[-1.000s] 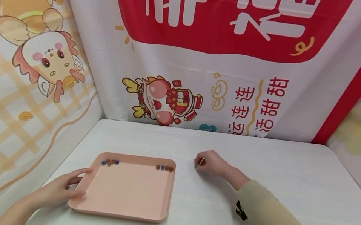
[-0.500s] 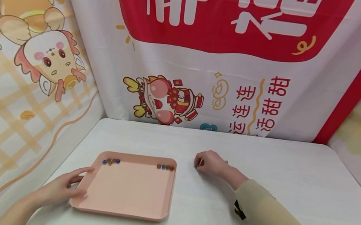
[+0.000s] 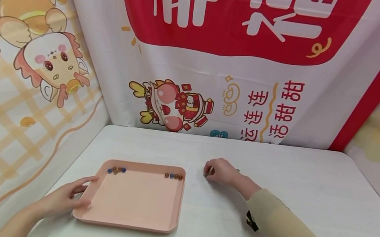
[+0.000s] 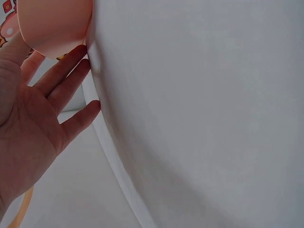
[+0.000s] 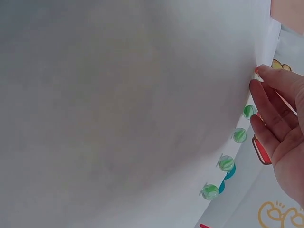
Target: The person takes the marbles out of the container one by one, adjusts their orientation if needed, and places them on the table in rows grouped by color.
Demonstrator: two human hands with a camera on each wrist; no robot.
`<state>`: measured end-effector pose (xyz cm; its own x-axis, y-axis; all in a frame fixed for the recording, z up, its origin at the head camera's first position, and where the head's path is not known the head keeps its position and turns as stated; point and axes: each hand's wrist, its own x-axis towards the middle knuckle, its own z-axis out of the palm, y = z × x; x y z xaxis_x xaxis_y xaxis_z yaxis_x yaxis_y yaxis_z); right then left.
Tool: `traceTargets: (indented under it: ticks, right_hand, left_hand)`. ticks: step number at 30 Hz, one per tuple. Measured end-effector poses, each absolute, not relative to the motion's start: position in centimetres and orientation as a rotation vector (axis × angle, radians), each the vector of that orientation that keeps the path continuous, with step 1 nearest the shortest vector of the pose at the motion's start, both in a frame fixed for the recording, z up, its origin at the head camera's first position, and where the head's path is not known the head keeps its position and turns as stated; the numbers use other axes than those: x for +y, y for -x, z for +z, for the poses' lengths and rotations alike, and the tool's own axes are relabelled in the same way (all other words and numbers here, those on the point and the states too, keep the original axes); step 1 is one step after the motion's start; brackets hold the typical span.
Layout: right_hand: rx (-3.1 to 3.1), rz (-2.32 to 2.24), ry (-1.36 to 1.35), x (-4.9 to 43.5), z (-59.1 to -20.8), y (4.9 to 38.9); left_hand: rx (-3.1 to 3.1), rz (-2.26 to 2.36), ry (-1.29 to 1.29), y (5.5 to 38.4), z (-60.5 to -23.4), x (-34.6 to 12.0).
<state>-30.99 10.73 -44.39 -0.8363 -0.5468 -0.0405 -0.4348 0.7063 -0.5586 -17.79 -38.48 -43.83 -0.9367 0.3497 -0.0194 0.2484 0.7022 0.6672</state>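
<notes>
A shallow pink tray [image 3: 132, 203] lies on the white table, two marble clusters along its far side. Blue and brown marbles [image 3: 114, 170] sit at the far left corner, with a row of brown and blue marbles [image 3: 173, 176] at the far right. My left hand [image 3: 65, 198] rests against the tray's left rim, fingers extended and spread. Right of the tray, my right hand [image 3: 220, 172] is low over the table, thumb and forefinger pinching a tiny marble [image 5: 257, 71], mostly hidden with a reddish glint. Several green-swirled clear marbles [image 5: 226, 163] stand lined up beyond that hand.
A white cloth covers the table [image 3: 271, 209]. At its back hangs a red and white banner [image 3: 234, 28], and a patterned cloth wall [image 3: 24, 120] closes the left side. In the head view my right hand and wrist hide most of the green marbles.
Both hands and the tray hold nearly the same places. A bit of a marble now shows behind my right wrist, which hid it a second ago.
</notes>
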Motion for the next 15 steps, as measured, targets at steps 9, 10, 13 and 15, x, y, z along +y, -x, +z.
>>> traceTargets:
  ticks: [9,10,13,15]
  right_hand:
    - [2.75,-0.907,0.774,11.8,-41.6,31.4]
    - [2.757,-0.909,0.773,11.8,-41.3,31.5]
    - [2.771,-0.92,0.793,11.7,-40.4,31.5]
    - [2.768,-0.928,0.804,11.5,-40.0,31.4]
  left_hand:
    - [2.757,1.077,-0.499,17.8,-43.9,-38.8]
    - [2.758,1.071,-0.498,17.9,-43.9,-38.8]
    - [2.749,1.088,-0.499,17.9,-44.0,-38.8]
    - [2.739,1.101,-0.498,17.9,-44.1,-38.9]
